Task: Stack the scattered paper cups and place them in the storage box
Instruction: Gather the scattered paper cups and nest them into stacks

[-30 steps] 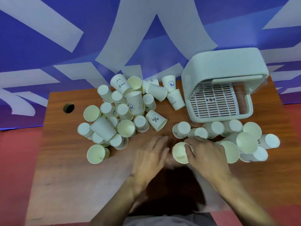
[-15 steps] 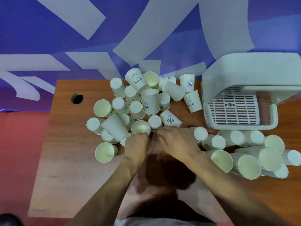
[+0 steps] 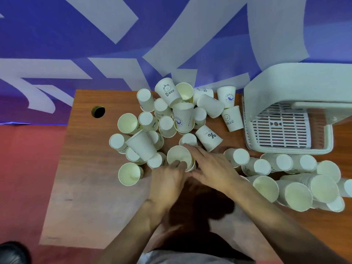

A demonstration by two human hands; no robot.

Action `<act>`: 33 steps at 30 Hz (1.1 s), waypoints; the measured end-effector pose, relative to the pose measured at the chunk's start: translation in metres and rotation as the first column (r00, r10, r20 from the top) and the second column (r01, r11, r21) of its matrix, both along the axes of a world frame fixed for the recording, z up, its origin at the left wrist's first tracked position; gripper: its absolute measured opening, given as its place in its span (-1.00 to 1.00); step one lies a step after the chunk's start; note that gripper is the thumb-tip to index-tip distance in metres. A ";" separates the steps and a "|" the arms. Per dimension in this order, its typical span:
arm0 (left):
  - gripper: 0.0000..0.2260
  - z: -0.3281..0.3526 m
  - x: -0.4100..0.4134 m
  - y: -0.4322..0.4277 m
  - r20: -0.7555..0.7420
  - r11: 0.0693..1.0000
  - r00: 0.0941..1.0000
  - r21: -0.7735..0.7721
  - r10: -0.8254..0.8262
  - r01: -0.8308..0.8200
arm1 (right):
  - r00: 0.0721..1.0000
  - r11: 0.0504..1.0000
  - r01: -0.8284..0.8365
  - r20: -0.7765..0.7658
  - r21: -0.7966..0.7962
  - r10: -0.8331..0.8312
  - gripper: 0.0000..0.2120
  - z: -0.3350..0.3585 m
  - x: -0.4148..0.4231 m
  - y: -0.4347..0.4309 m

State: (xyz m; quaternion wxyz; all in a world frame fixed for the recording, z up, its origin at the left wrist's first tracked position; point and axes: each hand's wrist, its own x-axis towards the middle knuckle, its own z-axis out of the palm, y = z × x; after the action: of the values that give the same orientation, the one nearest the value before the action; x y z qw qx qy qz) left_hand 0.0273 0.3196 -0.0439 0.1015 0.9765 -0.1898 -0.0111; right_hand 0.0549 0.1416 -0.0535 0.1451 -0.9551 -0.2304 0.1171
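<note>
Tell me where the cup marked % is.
In the head view the % cup sits right of centre, just beyond the right hand, nearer than the HELLO cup and left of the storage box.

Left hand (image 3: 167,180) and right hand (image 3: 211,166) moved to the scattered cups (image 3: 165,126), left fingers (image 3: 180,165) now gripping upright cup (image 3: 178,155)

Cups (image 3: 183,119) on table (image 3: 95,187), storage box (image 3: 297,82) R.
</note>
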 end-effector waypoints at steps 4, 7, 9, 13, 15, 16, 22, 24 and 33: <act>-0.69 0.004 -0.006 0.001 0.062 0.998 0.997 -0.009 -0.054 0.055 | 0.999 0.998 0.037 -0.013 0.050 -0.036 -0.31 0.002 -0.007 -0.009; -0.76 0.007 -0.010 0.001 0.098 0.998 0.993 -0.007 -0.068 0.069 | 0.996 0.996 0.084 -0.040 -0.032 -0.085 -0.26 0.005 -0.015 -0.015; -0.77 0.012 -0.012 0.000 0.114 0.998 0.992 -0.019 -0.059 0.061 | 0.994 0.992 0.113 0.001 -0.062 -0.113 -0.40 0.007 -0.020 -0.019; -0.77 0.020 -0.021 -0.004 0.146 0.996 0.989 -0.074 -0.031 0.042 | 0.989 0.989 0.133 0.069 -0.061 -0.129 -0.59 0.010 -0.028 -0.023; -0.78 0.023 -0.028 -0.004 0.157 0.994 0.987 -0.105 -0.019 0.036 | 0.991 0.992 0.115 0.080 -0.048 -0.111 -0.66 0.011 -0.032 -0.024; -0.78 0.024 -0.030 -0.003 0.159 0.991 0.987 -0.127 -0.015 0.035 | 0.991 0.994 0.104 0.090 -0.047 -0.099 -0.70 0.012 -0.034 -0.025; -0.82 0.045 -0.043 -0.002 0.198 0.967 0.980 -0.251 0.000 0.051 | 0.991 0.996 0.087 0.098 0.006 -0.087 -0.89 0.027 -0.043 -0.047; -0.83 0.058 -0.044 -0.009 0.264 0.964 0.964 -0.251 -0.019 0.088 | 0.989 0.991 0.110 0.087 0.070 -0.116 -0.89 0.031 -0.049 -0.060; -0.81 0.067 -0.044 -0.053 0.289 0.949 0.935 -0.178 -0.204 0.262 | 0.876 0.928 0.336 0.308 0.163 -0.372 -0.86 0.058 -0.095 -0.132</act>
State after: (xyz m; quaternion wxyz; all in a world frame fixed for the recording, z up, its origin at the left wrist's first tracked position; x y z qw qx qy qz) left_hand -0.0165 0.2666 0.0228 0.1773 0.9228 -0.3167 0.1292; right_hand -0.0405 0.0096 0.0041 0.1726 -0.9780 -0.0786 -0.0869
